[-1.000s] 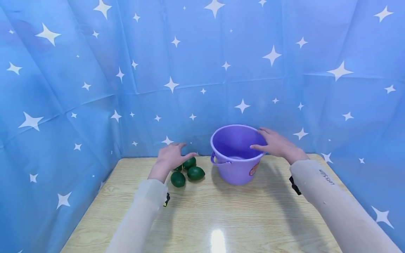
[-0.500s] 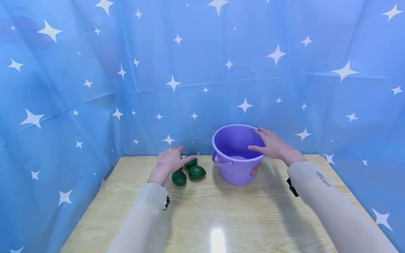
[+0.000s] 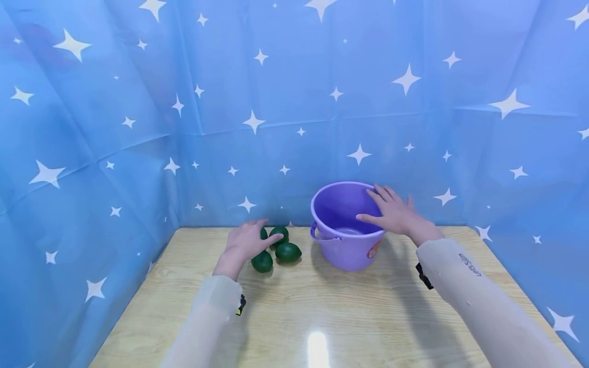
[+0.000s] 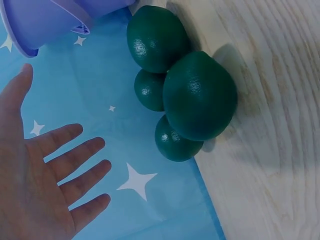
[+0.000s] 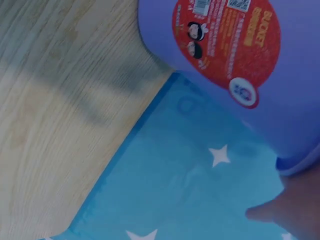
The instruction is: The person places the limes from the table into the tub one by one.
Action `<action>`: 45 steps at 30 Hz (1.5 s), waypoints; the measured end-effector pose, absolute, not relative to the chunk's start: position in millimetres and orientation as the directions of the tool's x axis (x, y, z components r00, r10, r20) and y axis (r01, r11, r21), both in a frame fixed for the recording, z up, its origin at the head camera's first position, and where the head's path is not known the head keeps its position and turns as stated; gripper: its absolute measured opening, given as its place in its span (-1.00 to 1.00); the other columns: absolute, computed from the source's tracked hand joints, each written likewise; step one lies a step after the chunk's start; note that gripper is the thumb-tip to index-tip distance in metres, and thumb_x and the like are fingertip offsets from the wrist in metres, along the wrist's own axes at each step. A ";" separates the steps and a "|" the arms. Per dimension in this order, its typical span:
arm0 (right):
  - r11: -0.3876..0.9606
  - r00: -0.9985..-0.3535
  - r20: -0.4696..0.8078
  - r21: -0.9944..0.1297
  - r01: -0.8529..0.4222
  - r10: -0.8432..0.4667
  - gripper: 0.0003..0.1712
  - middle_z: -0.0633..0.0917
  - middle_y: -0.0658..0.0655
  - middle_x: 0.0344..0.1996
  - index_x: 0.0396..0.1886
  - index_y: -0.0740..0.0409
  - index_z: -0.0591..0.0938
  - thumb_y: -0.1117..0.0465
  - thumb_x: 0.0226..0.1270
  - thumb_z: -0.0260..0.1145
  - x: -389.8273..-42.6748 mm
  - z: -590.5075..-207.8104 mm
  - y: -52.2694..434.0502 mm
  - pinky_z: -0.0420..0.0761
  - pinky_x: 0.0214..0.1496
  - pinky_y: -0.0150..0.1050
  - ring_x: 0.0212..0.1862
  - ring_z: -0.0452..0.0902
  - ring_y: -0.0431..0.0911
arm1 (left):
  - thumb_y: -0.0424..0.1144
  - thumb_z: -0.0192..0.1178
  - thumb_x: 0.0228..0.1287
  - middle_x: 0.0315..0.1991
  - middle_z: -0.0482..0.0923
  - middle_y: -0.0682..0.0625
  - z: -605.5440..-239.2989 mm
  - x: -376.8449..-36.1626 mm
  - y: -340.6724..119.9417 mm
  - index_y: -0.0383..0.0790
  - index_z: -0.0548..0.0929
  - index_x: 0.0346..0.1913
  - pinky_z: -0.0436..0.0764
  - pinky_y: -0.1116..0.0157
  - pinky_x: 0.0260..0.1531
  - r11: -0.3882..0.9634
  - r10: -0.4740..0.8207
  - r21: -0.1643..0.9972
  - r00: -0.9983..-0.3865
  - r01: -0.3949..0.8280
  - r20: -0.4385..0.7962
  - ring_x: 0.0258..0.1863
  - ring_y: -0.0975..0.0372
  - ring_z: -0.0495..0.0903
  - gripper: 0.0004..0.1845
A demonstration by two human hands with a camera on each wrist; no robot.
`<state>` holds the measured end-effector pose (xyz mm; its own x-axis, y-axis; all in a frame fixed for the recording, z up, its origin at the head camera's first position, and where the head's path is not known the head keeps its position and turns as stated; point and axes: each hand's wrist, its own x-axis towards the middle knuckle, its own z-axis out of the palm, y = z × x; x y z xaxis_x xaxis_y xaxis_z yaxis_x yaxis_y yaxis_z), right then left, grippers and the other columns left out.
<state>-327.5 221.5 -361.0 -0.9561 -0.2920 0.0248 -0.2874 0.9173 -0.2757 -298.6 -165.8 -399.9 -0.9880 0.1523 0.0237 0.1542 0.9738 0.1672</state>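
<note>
Several dark green, lemon-shaped fruits lie in a cluster at the back of the wooden table, close against the blue cloth. My left hand hovers over the cluster's left side with fingers spread and straight, holding nothing. The left wrist view shows the same open palm apart from the fruits. A purple plastic bucket stands upright to their right. My right hand rests on its right rim, fingers extended. In the right wrist view the bucket's red label shows, with a fingertip at the rim.
A blue star-printed cloth walls the table on the back and both sides. The bucket's handle hangs down on its left side, toward the fruits. Bare wood stretches from the fruits and bucket to the front edge.
My left hand has dropped lower and nearer, now down over the left of the fruit cluster. My right hand has stayed on the bucket's rim, shifting only slightly.
</note>
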 end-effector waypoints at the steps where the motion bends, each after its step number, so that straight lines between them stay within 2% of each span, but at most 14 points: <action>1: 0.919 -0.957 0.024 -0.273 -0.286 -0.290 0.16 -0.07 0.33 0.60 0.62 0.08 0.01 -0.55 0.28 0.03 -327.4 -360.6 220.6 -0.36 0.37 0.63 0.59 -0.27 0.35 | 0.58 -0.11 0.22 0.43 0.42 -0.07 -400.8 -297.9 -165.5 0.06 0.34 0.48 0.68 0.10 -0.22 0.973 0.152 0.170 -0.988 0.154 0.025 0.09 -0.05 0.64 -0.07; 4: 0.920 -0.958 0.019 -0.273 -0.280 -0.286 0.16 -0.08 0.32 0.60 0.62 0.07 0.00 -0.55 0.28 0.02 -328.2 -359.5 219.1 -0.39 0.37 0.62 0.60 -0.28 0.33 | 0.58 -0.11 0.22 0.42 0.42 -0.09 -403.3 -296.6 -164.1 0.04 0.36 0.47 0.65 -0.02 0.04 0.971 0.153 0.183 -0.988 0.156 0.030 0.23 -0.07 0.57 -0.07; 12: 0.926 -0.958 0.008 -0.255 -0.278 -0.285 0.17 -0.11 0.31 0.61 0.63 0.04 -0.03 -0.57 0.28 -0.02 -332.1 -357.5 219.4 -0.37 0.39 0.61 0.61 -0.30 0.30 | 0.50 -0.04 0.27 0.46 0.37 -0.09 -406.9 -296.8 -167.6 0.06 0.34 0.48 0.62 -0.07 0.09 0.969 0.146 0.198 -0.989 0.151 0.040 0.35 -0.09 0.45 -0.14; 18: 0.927 -0.955 0.017 -0.237 -0.290 -0.294 0.16 -0.11 0.30 0.61 0.63 0.02 -0.03 -0.57 0.27 -0.01 -333.5 -355.7 216.7 -0.37 0.39 0.61 0.61 -0.30 0.30 | 0.49 -0.04 0.29 0.54 0.22 -0.09 -412.0 -297.5 -179.7 0.01 0.32 0.50 0.61 -0.08 0.13 0.972 0.149 0.180 -0.988 0.154 0.041 0.46 -0.09 0.31 -0.12; 22: 0.929 -0.957 0.015 -0.235 -0.286 -0.291 0.16 -0.13 0.30 0.61 0.63 0.03 -0.03 -0.56 0.27 0.01 -335.0 -356.6 217.1 -0.37 0.38 0.62 0.61 -0.31 0.29 | 0.48 -0.02 0.28 0.54 0.21 -0.10 -415.0 -296.3 -185.2 -0.01 0.33 0.49 0.59 -0.08 0.16 0.968 0.160 0.189 -0.986 0.167 0.051 0.47 -0.09 0.29 -0.12; 27: 0.932 -0.957 0.007 -0.225 -0.283 -0.289 0.15 -0.13 0.31 0.61 0.63 0.05 -0.03 -0.53 0.29 0.04 -333.3 -353.5 217.8 -0.38 0.38 0.62 0.61 -0.31 0.30 | 0.44 0.04 0.28 0.51 0.25 -0.15 -419.7 -294.3 -185.4 -0.05 0.36 0.47 0.61 -0.10 0.12 0.968 0.157 0.190 -0.986 0.165 0.054 0.46 -0.11 0.31 -0.14; 36: 0.936 -0.959 0.000 -0.216 -0.278 -0.285 0.16 -0.12 0.33 0.60 0.62 0.08 -0.02 -0.53 0.28 0.05 -330.9 -353.1 219.2 -0.39 0.37 0.63 0.60 -0.30 0.32 | 0.43 0.09 0.25 0.46 0.32 -0.20 -429.9 -290.0 -185.3 -0.04 0.38 0.46 0.69 -0.06 -0.08 0.966 0.171 0.188 -0.984 0.178 0.057 0.38 -0.13 0.39 -0.14; 45: 0.937 -0.960 -0.009 -0.222 -0.270 -0.279 0.18 -0.11 0.32 0.61 0.63 0.07 -0.04 -0.54 0.27 0.05 -327.9 -363.0 214.1 -0.33 0.37 0.64 0.61 -0.29 0.30 | 0.38 0.18 0.23 0.44 0.36 -0.20 -438.8 -283.4 -189.3 -0.03 0.39 0.45 0.68 -0.06 -0.03 0.968 0.151 0.202 -0.988 0.150 0.015 0.36 -0.13 0.42 -0.16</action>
<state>-327.9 214.1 -363.0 -0.9603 -0.2790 -0.0090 -0.2700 0.9368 -0.2225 -283.4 -189.3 -438.8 -0.9885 0.1506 0.0149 0.1505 0.9678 0.2020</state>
